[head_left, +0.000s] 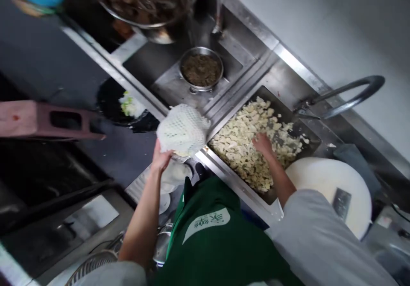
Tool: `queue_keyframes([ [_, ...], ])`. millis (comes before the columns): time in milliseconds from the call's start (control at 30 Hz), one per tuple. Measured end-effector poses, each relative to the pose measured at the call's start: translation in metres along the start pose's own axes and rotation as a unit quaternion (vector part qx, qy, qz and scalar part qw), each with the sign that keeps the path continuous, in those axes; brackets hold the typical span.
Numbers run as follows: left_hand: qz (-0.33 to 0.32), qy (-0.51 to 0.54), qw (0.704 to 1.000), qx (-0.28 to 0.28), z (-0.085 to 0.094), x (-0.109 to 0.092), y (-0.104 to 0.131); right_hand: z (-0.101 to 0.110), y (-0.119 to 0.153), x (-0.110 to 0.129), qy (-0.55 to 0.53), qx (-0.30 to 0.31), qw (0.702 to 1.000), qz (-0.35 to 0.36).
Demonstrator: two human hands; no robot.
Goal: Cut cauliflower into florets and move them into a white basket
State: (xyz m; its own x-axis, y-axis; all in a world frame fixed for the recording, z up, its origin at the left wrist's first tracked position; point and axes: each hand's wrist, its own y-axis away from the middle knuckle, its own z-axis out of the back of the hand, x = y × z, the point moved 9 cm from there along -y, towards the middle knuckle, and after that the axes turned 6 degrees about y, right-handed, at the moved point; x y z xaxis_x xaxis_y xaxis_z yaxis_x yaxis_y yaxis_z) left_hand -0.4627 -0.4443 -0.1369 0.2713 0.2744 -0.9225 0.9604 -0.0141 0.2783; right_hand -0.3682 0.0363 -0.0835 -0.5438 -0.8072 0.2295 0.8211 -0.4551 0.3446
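Note:
My left hand (pixel 162 160) is closed on the lower edge of a cauliflower in a white foam net (pixel 182 130), held up beside the sink's front rim. My right hand (pixel 263 144) is over the cut cauliflower florets (pixel 237 138) that cover much of the sink bottom. Its fingers are blurred, and I cannot tell whether they grip a piece. The steel sink (pixel 307 143) surrounds the florets.
A curved faucet (pixel 355 91) overhangs the sink. At right lies a round white cutting board (pixel 320 179) with a cleaver (pixel 341 202) on it. A bowl of brown food (pixel 201 70) stands in the neighbouring sink, before a large filled pot (pixel 144 4). A pink stool (pixel 41 119) is at left.

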Motion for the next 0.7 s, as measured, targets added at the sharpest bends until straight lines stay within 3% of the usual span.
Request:
queue_keyframes([
  [67, -0.028, -0.004, 0.999, 0.018, -0.011, -0.008, 0.008, 0.008, 0.007, 0.072, -0.074, -0.021, 0.988, 0.135],
  [167, -0.059, -0.023, 0.997, 0.033, -0.024, -0.019, 0.021, -0.012, 0.049, 0.186, -0.15, 0.045, 0.924, 0.348],
  [200, -0.062, -0.03, 0.997, 0.035, -0.027, -0.022, 0.024, -0.019, 0.061, 0.211, -0.148, 0.053, 0.914, 0.373],
  [267, -0.051, -0.026, 0.998, 0.033, -0.033, -0.023, 0.026, -0.027, 0.073, 0.239, -0.13, 0.027, 0.918, 0.374],
  [400, 0.012, 0.045, 0.999, 0.018, -0.042, -0.022, 0.015, -0.005, 0.059, 0.248, -0.099, -0.072, 0.923, 0.365],
  [500, 0.003, 0.054, 0.998, 0.028, -0.058, -0.037, 0.008, 0.025, 0.04, 0.241, -0.097, -0.117, 0.908, 0.391],
  [600, -0.018, -0.008, 0.996, 0.087, -0.091, -0.051, 0.007, 0.048, 0.02, 0.217, -0.139, -0.152, 0.903, 0.376],
  [700, -0.069, -0.142, 0.981, 0.108, -0.124, -0.058, 0.007, 0.054, 0.001, 0.189, -0.178, -0.188, 0.912, 0.318],
])
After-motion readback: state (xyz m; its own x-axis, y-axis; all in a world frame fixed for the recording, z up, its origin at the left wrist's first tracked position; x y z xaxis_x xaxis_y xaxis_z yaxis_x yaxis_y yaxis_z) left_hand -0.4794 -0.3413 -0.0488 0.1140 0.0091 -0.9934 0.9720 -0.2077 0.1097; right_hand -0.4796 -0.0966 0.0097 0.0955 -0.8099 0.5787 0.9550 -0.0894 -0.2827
